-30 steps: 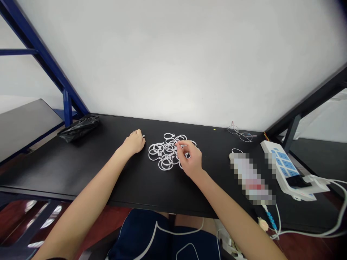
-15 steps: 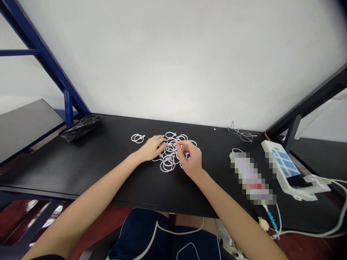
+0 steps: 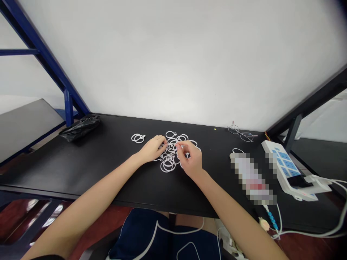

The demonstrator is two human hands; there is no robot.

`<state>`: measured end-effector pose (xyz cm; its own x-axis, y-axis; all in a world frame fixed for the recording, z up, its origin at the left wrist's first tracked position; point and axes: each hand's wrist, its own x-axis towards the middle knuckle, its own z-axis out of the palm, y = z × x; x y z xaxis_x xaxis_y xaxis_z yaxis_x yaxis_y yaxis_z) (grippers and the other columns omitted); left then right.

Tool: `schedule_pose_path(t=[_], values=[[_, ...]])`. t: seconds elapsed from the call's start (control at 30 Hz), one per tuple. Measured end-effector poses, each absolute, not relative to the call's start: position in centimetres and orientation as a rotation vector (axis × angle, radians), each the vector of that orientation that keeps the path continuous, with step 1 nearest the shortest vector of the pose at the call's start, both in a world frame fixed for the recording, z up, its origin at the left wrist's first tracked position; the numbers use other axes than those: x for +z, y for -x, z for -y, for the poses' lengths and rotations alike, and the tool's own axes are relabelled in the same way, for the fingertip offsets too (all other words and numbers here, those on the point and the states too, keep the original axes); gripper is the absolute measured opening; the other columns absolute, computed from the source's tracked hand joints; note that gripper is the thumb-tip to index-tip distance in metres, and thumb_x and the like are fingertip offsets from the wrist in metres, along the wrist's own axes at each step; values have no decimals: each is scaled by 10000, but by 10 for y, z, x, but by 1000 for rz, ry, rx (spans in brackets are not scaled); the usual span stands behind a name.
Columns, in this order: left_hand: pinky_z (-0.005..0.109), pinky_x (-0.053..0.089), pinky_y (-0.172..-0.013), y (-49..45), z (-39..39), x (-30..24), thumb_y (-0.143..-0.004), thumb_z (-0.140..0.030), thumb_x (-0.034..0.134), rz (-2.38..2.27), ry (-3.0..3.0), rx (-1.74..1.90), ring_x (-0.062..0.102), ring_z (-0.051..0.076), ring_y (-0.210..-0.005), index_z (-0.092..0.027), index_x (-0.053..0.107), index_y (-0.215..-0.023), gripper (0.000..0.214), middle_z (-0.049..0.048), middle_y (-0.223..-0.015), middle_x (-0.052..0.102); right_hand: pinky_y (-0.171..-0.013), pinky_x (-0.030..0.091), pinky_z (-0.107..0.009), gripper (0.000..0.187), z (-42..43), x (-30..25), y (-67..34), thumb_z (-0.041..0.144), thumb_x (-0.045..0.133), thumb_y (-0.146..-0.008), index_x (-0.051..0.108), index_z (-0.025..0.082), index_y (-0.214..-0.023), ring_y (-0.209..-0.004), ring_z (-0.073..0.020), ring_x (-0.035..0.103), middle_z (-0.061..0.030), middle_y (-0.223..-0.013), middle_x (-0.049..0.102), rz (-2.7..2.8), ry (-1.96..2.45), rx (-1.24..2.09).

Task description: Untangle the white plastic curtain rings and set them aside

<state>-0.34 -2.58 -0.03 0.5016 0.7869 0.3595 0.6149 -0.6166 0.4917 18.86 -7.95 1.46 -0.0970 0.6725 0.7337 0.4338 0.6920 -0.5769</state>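
Observation:
A heap of several white plastic rings lies in the middle of the black table. My left hand rests on the heap's left side, its fingers curled onto the rings. My right hand sits on the heap's right side and pinches a white ring between thumb and forefinger. A separate pair of white rings lies apart on the table to the left of the heap, touched by neither hand.
A crumpled black bag lies at the table's back left. Glasses rest near the wall on the right. A white power strip with cables and a blurred-out object occupy the right side.
My left hand let go of a pair of rings at the left, then moved right onto the heap. My right hand has stayed on the heap, pinching.

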Motion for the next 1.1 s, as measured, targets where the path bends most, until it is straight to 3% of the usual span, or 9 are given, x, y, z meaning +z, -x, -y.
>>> schedule_pose_path(t=[0.43, 0.67, 0.8, 1.0, 1.1], values=[[370, 441, -830, 4, 26, -1, -960, -413, 446, -1159, -2552, 797, 538, 216, -900, -187, 493, -747, 315, 83, -961, 585, -573, 453, -258, 78, 79, 13, -188, 169, 544, -908, 607, 200, -941, -492, -107, 529, 48, -595, 547, 1736, 880, 256], [334, 440, -820, 2, 23, 0, -940, -432, 450, -1101, -2192, 940, 558, 183, -860, -197, 430, -683, 349, 50, -889, 601, -575, 455, -260, 85, 79, 13, -189, 169, 544, -905, 610, 205, -945, -491, -108, 533, 53, -581, 536, 1739, 887, 260], [310, 451, -788, 1, 21, 4, -904, -515, 474, -1147, -1896, 997, 573, 174, -848, -180, 517, -680, 405, 51, -929, 627, -575, 459, -262, 84, 80, 14, -188, 174, 540, -909, 611, 207, -940, -493, -110, 533, 52, -582, 538, 1735, 889, 266], [322, 454, -807, 1, 23, 13, -826, -604, 558, -1171, -1554, 1042, 587, 205, -903, -174, 714, -946, 473, 52, -950, 686, -575, 459, -262, 82, 80, 15, -188, 181, 531, -913, 606, 207, -933, -491, -110, 533, 55, -580, 533, 1736, 887, 264], [336, 452, -867, 3, 20, 14, -807, -580, 611, -1081, -1345, 1125, 596, 199, -935, -164, 700, -767, 428, 61, -969, 697, -579, 457, -262, 83, 81, 15, -188, 175, 530, -911, 605, 204, -933, -488, -109, 529, 55, -581, 536, 1733, 878, 267]])
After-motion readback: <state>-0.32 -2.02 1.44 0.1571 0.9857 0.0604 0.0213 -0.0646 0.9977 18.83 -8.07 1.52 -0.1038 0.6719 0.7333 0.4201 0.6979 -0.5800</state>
